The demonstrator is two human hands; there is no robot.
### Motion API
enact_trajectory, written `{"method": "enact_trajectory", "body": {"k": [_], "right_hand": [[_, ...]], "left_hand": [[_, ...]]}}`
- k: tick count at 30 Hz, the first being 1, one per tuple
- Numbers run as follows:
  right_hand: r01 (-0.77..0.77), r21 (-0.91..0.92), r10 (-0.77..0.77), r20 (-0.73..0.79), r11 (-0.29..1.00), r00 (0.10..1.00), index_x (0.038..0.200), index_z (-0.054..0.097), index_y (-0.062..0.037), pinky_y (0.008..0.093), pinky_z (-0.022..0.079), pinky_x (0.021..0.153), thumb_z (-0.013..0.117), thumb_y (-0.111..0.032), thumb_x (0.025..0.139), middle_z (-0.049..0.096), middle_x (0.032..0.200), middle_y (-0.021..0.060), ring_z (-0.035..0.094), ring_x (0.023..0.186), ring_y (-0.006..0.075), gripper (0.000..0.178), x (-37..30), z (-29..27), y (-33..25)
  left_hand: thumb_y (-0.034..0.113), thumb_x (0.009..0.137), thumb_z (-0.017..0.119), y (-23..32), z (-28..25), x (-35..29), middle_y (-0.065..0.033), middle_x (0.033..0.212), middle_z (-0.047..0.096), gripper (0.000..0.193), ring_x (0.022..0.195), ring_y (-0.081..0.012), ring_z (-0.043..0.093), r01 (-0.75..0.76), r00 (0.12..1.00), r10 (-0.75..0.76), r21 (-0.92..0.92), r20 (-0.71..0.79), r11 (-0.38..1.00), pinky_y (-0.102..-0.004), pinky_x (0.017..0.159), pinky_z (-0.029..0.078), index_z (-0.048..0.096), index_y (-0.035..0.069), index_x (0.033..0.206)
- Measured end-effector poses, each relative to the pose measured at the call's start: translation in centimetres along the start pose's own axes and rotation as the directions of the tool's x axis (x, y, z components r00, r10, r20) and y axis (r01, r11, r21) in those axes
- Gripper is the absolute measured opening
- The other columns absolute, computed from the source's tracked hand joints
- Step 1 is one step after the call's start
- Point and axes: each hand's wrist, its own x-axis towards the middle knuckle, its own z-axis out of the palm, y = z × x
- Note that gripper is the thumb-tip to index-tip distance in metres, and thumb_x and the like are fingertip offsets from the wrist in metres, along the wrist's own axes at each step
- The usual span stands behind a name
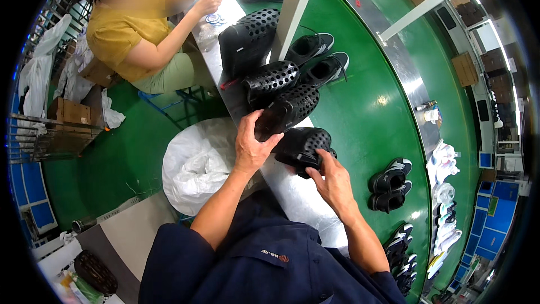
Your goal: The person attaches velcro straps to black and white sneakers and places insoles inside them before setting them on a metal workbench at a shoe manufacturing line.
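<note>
My left hand (251, 145) has its thumb and fingers around the near end of a black perforated plastic shoe form (298, 101). To the right, a second black form with round holes (304, 141) lies between my hands. My right hand (333, 183) pinches the near right side of it, and the left thumb reaches its edge. Just beyond, another perforated form (271, 82) rests beside the one at my left hand. A taller black piece with holes (247, 39) stands farther off on the metal bench (306, 203).
Black shoes (323, 68) sit on the green conveyor belt (360, 118) past a white post (295, 11); another pair (390, 185) lies to the right. A white bag (197, 163) stands left of the bench. A person in yellow (126, 37) works at the far left.
</note>
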Motion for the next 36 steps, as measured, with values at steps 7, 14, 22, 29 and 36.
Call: {"method": "enact_trajectory", "body": {"k": [7,14,22,29,36], "right_hand": [[0.237,-0.245,-0.228,0.063,0.94,0.972,0.109,0.063,-0.0054,0.0487,0.052,0.065,0.078,-0.029,0.088,0.062,0.084,0.0164,0.066,0.077,0.0377,0.035,6.0,0.4,-5.0],[0.309,-0.159,-0.312,0.011,0.938,0.95,0.135,0.059,-0.0055,0.0487,0.052,0.074,0.078,-0.023,0.088,0.06,0.094,0.0173,0.064,0.088,0.037,0.054,4.0,1.3,-1.7],[-0.205,0.188,0.208,-0.001,0.961,0.978,0.154,0.047,-0.0099,0.0454,0.057,0.088,0.084,-0.029,0.087,0.06,0.13,0.0227,0.07,0.099,0.0337,0.079,-0.8,-1.0,3.6],[0.054,-0.093,-0.072,-0.198,0.994,0.978,0.154,0.049,-0.0147,0.0529,0.041,0.112,0.087,-0.04,0.08,0.044,0.152,0.0239,0.048,0.134,0.0434,0.087,0.9,0.7,3.0],[0.269,-0.169,-0.288,-0.1,0.948,0.952,0.146,0.058,-0.0189,0.0528,0.043,0.104,0.078,-0.034,0.088,0.052,0.147,0.0158,0.049,0.131,0.0401,0.063,3.4,1.9,0.6]], "left_hand": [[0.018,0.074,0.092,-0.2,0.0,0.0,-0.0181,0.134,0.059,0.083,0.123,-0.0367,0.059,0.066,0.995,-0.062,-0.055,0.072,0.996,-0.0438,0.105,0.049,0.05,0.004,0.144],[0.022,0.065,0.097,0.0,-1.1,-2.0,-0.0265,0.161,0.034,0.123,0.146,-0.0456,0.037,-0.054,0.972,0.043,0.045,0.233,0.998,-0.0512,0.12,0.035,0.025,0.008,0.163],[0.019,0.065,0.097,0.2,-0.2,-2.2,-0.0254,0.157,0.041,0.117,0.141,-0.0451,0.044,0.004,0.983,-0.035,0.174,0.178,0.985,-0.0512,0.117,0.039,0.031,0.009,0.161],[0.017,0.066,0.096,0.0,0.2,-2.0,-0.0233,0.149,0.049,0.111,0.135,-0.0428,0.049,0.001,0.993,-0.02,0.164,0.112,0.986,-0.0498,0.113,0.042,0.035,0.008,0.158],[0.021,0.068,0.095,1.5,-0.9,-6.6,-0.0195,0.132,0.056,0.087,0.12,-0.0375,0.058,-0.038,0.986,-0.009,0.276,0.167,0.96,-0.0456,0.097,0.053,0.052,0.004,0.142]]}}
